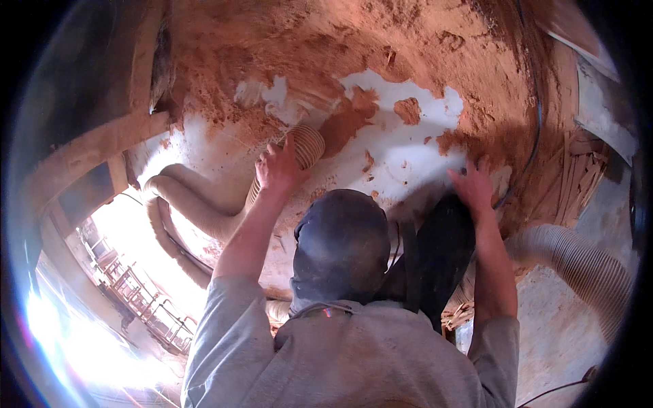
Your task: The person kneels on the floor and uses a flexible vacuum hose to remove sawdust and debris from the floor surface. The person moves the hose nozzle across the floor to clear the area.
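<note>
My left hand (277,168) is wrapped round a beige ribbed hose (309,146), close to its end. The hose end lies against reddish-brown dust that looks like sawdust (347,126), on a pale floor (408,160). Further right, my right hand (473,185) is at the edge of the dust heap (490,88), fingers spread, with nothing visible in it. Whether its fingertips touch the dust I cannot tell. Between my arms are my bent knees in dark trousers, hiding part of the floor.
The hose's length loops away to the left (197,204). A wider ribbed hose (578,262) curves along the right. A dark cable (539,129) crosses the dust. Wood splinters (585,170) lie at the right edge. A wooden beam (95,146) and a bright area with a metal rack (146,292) are left.
</note>
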Available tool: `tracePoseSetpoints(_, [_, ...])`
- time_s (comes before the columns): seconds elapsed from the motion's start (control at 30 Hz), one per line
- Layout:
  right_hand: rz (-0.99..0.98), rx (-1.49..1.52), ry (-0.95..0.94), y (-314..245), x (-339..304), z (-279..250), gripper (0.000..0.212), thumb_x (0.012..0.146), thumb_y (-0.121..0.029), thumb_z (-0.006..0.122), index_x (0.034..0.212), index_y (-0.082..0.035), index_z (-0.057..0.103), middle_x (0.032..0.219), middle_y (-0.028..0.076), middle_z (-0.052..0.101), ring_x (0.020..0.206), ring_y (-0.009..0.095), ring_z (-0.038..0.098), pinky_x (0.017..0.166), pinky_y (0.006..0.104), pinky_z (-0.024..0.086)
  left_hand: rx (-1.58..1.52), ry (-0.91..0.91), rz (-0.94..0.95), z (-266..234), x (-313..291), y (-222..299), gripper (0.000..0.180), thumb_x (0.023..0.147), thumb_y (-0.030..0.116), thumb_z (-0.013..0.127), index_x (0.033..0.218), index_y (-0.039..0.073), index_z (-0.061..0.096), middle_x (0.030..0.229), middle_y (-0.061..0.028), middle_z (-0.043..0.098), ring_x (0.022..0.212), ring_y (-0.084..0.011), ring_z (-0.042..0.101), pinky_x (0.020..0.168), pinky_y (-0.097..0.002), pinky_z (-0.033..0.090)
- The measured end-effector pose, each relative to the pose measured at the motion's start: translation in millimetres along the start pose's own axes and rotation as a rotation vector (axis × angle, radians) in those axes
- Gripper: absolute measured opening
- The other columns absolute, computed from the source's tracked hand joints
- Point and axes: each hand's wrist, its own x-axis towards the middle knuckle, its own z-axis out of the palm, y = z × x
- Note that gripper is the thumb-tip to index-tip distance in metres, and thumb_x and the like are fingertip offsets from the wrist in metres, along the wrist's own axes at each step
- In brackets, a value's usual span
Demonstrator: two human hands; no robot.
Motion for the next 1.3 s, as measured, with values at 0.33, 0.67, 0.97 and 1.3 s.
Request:
tracePoseSetpoints(0.33, [-0.024, 0.055, 0.039, 11, 6, 9, 0.077, 0.085, -0.059, 0.068, 0.143, -0.01, 0.054, 0.145, 0.043, 0.039, 0.134, 0.056, 0.044, 0.106, 0.0525, 0.046, -0.103, -0.117, 0.207, -30, 22, 39, 0.109, 0.062, 0.052, 0.085, 0.153, 0.017, 0.036, 0.132, -0.0276, 0.056, 0.116, -0.0431, 0.063, 0.094, -0.0519, 0.054])
tracePoseSetpoints(0.67, [0.028, 0.175, -0.062, 3, 6, -3, 0.076, 0.087, -0.06, 0.065, 0.142, -0.009, 0.055, 0.145, 0.043, 0.038, 0.132, 0.054, 0.044, 0.108, 0.0515, 0.044, -0.258, 0.056, 0.162, -54, 46, 59, 0.095, 0.069, 0.047, 0.08, 0.148, 0.012, 0.041, 0.126, -0.0252, 0.061, 0.113, -0.0415, 0.065, 0.095, -0.05, 0.054])
tracePoseSetpoints(0.97, [0.021, 0.114, -0.037, 3, 7, 0, 0.081, 0.087, -0.06, 0.065, 0.145, -0.005, 0.052, 0.149, 0.047, 0.03, 0.138, 0.062, 0.033, 0.115, 0.053, 0.036, -0.156, 0.022, 0.111, -66, 64, 74, 0.095, 0.071, 0.05, 0.079, 0.149, 0.011, 0.043, 0.131, -0.027, 0.059, 0.125, -0.0402, 0.059, 0.099, -0.0481, 0.052])
tracePoseSetpoints(1.3, [-0.017, 0.111, 0.031, 6, 5, 11, 0.079, 0.087, -0.058, 0.067, 0.141, -0.002, 0.054, 0.143, 0.05, 0.034, 0.134, 0.064, 0.036, 0.111, 0.0553, 0.04, -0.232, -0.058, 0.074, -93, 128, 4, 0.103, 0.061, 0.044, 0.085, 0.151, 0.014, 0.043, 0.139, -0.0222, 0.057, 0.123, -0.0403, 0.06, 0.1, -0.0485, 0.051])
